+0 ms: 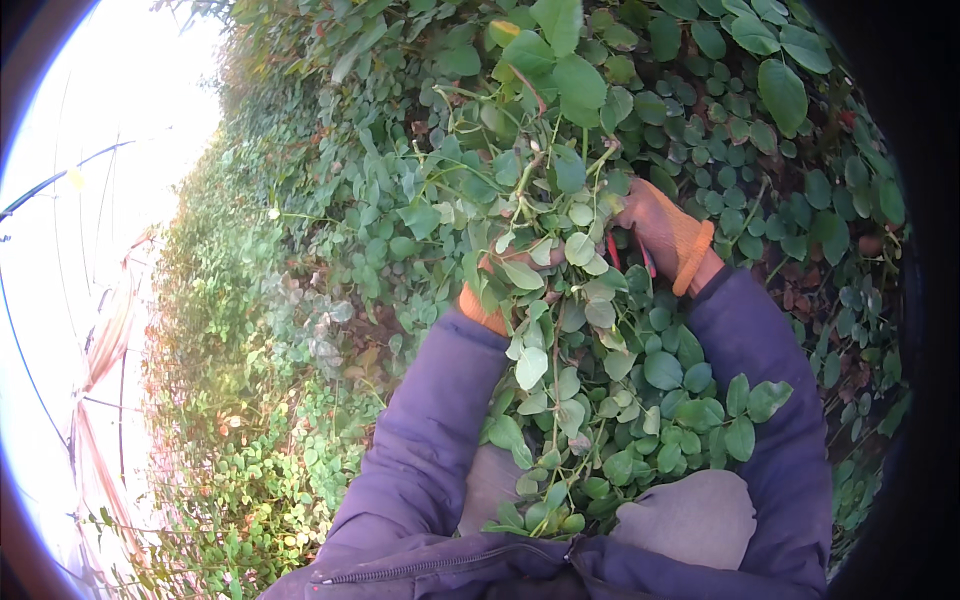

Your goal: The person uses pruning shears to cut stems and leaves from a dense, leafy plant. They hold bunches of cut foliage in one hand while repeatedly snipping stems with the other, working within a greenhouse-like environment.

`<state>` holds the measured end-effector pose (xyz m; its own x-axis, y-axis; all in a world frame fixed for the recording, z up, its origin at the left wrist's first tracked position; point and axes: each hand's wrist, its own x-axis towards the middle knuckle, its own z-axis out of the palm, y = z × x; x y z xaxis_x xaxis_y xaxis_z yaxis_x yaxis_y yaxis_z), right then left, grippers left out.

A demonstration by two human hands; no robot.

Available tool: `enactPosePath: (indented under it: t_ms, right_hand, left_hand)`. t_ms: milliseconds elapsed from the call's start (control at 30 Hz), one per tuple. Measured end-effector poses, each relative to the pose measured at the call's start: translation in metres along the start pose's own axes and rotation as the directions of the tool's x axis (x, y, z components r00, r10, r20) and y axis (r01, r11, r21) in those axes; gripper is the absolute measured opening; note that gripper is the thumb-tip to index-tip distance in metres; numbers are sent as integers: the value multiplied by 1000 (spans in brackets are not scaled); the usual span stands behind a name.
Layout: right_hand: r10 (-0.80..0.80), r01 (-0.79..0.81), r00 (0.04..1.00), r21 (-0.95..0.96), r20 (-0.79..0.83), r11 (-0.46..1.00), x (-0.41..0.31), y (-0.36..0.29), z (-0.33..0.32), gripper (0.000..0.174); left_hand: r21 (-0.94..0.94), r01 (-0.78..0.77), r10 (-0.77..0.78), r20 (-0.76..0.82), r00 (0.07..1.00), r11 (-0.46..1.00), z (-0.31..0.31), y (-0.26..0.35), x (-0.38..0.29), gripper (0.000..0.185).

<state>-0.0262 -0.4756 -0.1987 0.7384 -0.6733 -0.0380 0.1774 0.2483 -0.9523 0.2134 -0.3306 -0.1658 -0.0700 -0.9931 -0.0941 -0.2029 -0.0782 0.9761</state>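
My left hand (525,255), in an orange-cuffed work glove, is closed around a bunch of leafy rose stems (525,195). Leaves cover much of that hand. Cut-looking stem ends stick up above it, and more foliage (570,397) hangs down towards my lap. To its right, my right hand (652,225), gloved the same way, grips a hand tool with red handles (613,249), apparently pruning shears. The two handles stand apart below the palm. The tool's blades and my right fingertips are hidden behind leaves.
Dense rose foliage (750,150) surrounds both hands. Dry brown leaves (802,281) lie beneath it at right. My knees in grey trousers (690,517) show below. Along the bright left side are a gathered pale sheet (109,352) and a dark curved line (60,178).
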Motion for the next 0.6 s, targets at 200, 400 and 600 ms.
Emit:
enactPosePath:
  t_ms: [200, 400, 600]
  right_hand:
    - [-102, 131, 988, -274, 120, 953, -12, -12, 7, 23]
    - [124, -121, 992, 232, 2, 965, -31, -28, 40, 35]
    - [-147, 145, 989, -147, -4, 978, -36, -27, 61, 27]
  left_hand:
    - [-247, 38, -34, 20, 999, 968, 7, 25, -4, 126]
    - [-788, 53, 280, 280, 918, 613, -1, 20, 2, 60]
    - [-848, 106, -53, 92, 994, 520, -30, -10, -23, 63]
